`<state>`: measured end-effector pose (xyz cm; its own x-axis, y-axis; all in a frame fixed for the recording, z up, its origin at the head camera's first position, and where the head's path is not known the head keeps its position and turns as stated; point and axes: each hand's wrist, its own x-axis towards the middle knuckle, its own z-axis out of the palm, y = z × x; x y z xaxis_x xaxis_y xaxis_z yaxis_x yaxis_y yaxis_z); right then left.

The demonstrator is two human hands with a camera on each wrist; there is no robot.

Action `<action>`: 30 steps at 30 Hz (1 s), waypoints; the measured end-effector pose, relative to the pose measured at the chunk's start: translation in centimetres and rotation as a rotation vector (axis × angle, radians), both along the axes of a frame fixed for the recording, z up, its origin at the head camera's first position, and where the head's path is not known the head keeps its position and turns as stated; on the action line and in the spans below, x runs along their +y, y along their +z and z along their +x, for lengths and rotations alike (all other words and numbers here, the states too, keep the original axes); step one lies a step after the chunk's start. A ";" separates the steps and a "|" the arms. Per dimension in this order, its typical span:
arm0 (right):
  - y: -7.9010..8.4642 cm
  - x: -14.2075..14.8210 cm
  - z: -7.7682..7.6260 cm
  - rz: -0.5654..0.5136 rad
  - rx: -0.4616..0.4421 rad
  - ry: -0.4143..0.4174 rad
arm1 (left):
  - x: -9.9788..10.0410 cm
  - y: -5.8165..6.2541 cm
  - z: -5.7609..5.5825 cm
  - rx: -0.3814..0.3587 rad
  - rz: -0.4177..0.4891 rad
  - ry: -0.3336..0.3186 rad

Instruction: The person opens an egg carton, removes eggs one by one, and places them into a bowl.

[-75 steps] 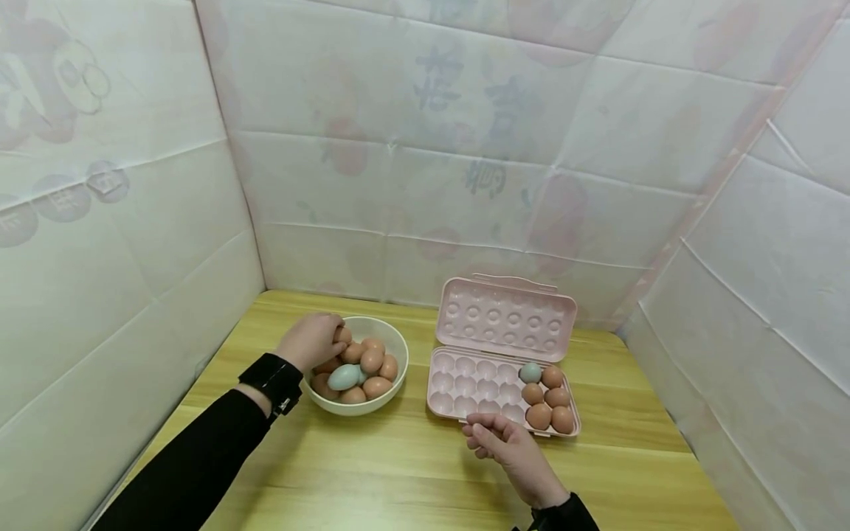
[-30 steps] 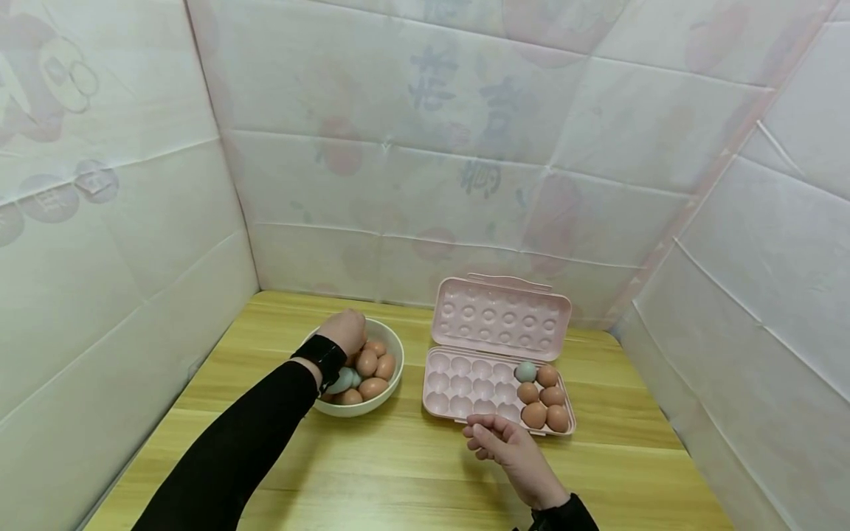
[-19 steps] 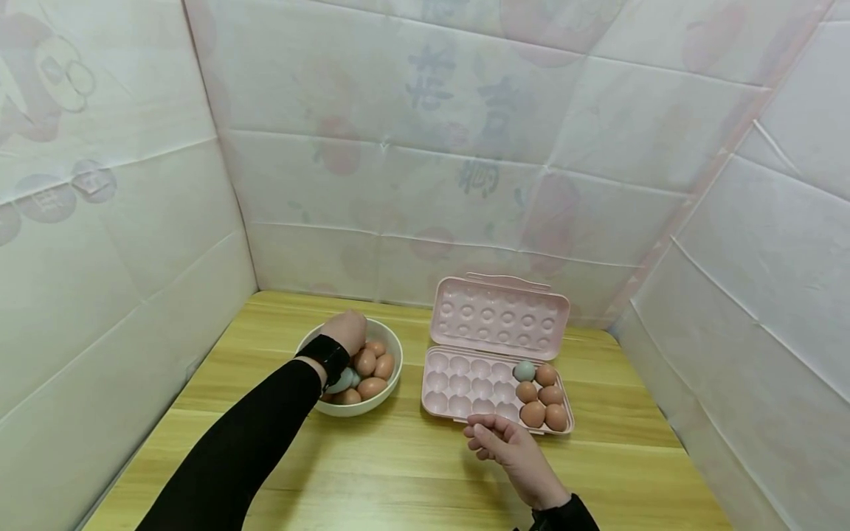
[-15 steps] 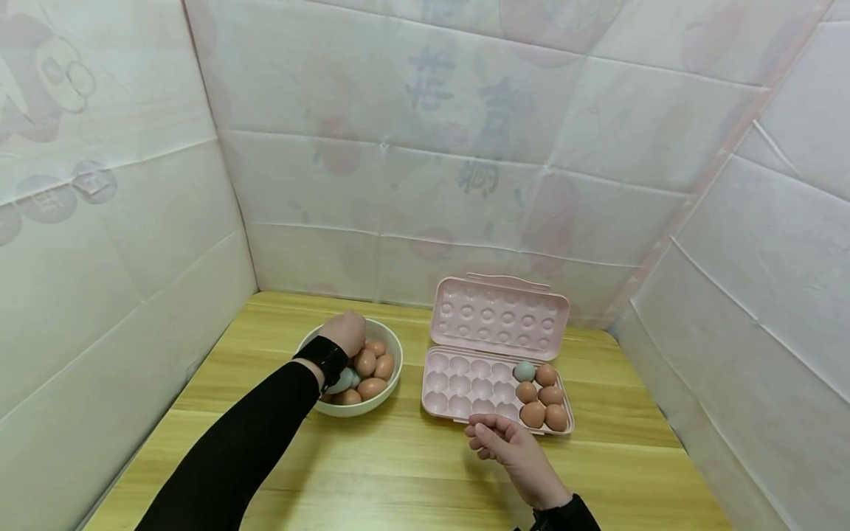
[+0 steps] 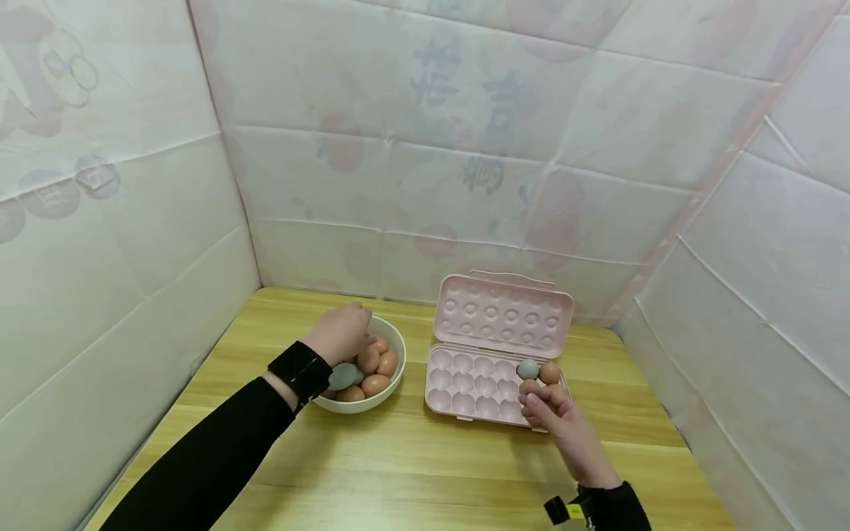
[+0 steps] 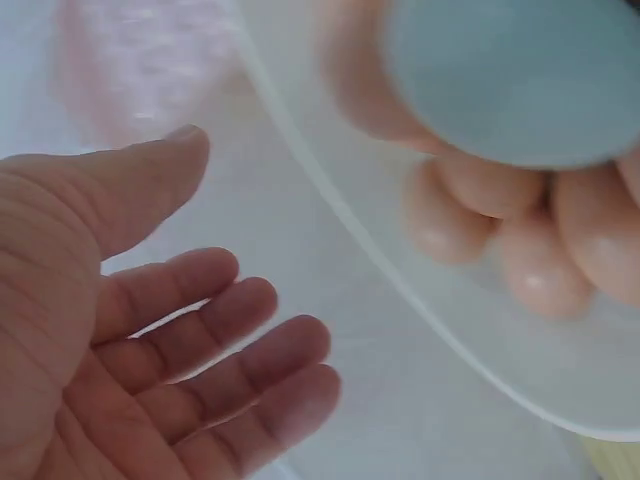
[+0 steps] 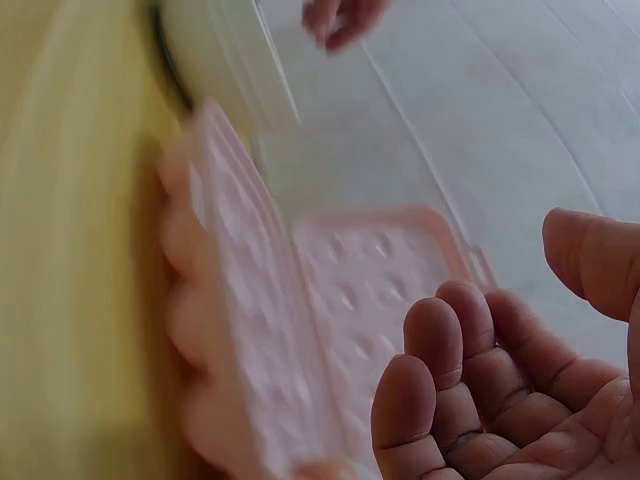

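Note:
My left hand point(image 5: 340, 335) is over the far left part of a cream bowl point(image 5: 402, 350) of eggs. In the left wrist view its fingers point(image 6: 290, 350) are loosely bent and the palm holds nothing. Brown eggs point(image 5: 375, 385) fill the bowl around a pale blue-green egg point(image 5: 341, 377). My right hand point(image 5: 572, 439) hovers at the front right of a pink egg carton point(image 5: 462, 384), fingers relaxed and holding nothing. A blue-green egg point(image 5: 527, 369) and a brown egg point(image 5: 550, 373) show in the carton's right columns; the hand hides most of the eggs nearer the front.
The carton's lid point(image 5: 503, 316) stands raised at the back, near the rear wall covering point(image 5: 319, 258). Bowl and carton sit apart on a wood-grain table point(image 5: 372, 464). White sheeting also closes off the left and right sides.
My left hand, earlier deep among the eggs, has lifted and drawn back slightly left. My right hand has moved right, from the carton's front middle to over its right end.

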<state>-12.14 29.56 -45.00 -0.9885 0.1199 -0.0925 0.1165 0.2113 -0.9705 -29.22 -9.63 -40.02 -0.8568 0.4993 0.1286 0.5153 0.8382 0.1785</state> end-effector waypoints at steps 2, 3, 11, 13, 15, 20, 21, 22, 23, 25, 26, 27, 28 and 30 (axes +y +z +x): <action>0.8 1.0 -0.2 0.063 0.012 -0.026 | -0.1 0.6 1.2 0.037 0.036 -0.019; 1.1 1.5 -0.3 0.111 0.021 -0.034 | -0.2 0.9 1.9 0.056 0.060 -0.032; 1.3 3.4 -1.9 0.710 0.129 -0.026 | 0.3 0.0 8.2 0.154 0.296 -0.159; 0.9 3.3 -2.3 0.807 0.158 0.000 | 0.6 -0.8 9.4 0.144 0.359 -0.185; 0.4 3.3 -2.7 0.866 0.172 0.028 | 0.8 -1.6 10.3 0.125 0.422 -0.234; -0.7 3.1 -3.3 0.917 0.181 0.061 | 1.5 -3.1 12.1 0.071 0.494 -0.262; -0.8 3.1 -3.3 0.918 0.175 0.062 | 1.7 -3.4 12.4 0.067 0.503 -0.261; -0.8 3.0 -3.3 0.920 0.172 0.062 | 1.8 -3.7 12.6 0.068 0.509 -0.266; -0.9 3.0 -3.3 0.918 0.162 0.061 | 1.9 -4.0 12.8 0.073 0.517 -0.271; -1.0 2.9 -3.3 0.909 0.152 0.062 | 2.1 -4.6 13.2 0.062 0.525 -0.282; -1.1 2.8 -3.3 0.911 0.151 0.059 | 2.1 -4.8 13.3 0.057 0.524 -0.285; -1.2 2.8 -3.3 0.912 0.150 0.058 | 2.2 -5.0 13.4 0.050 0.523 -0.287; -1.3 2.8 -3.3 0.906 0.149 0.057 | 2.2 -5.1 13.5 0.042 0.523 -0.291; -1.4 2.8 -3.3 0.897 0.143 0.056 | 2.3 -5.2 13.7 0.016 0.513 -0.281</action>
<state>-15.48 32.33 -46.42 -0.9899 0.0392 0.1362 -0.0255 0.8961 -0.4431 -15.47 -7.35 -45.26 -0.6963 0.5778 0.4259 0.7115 0.4772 0.5158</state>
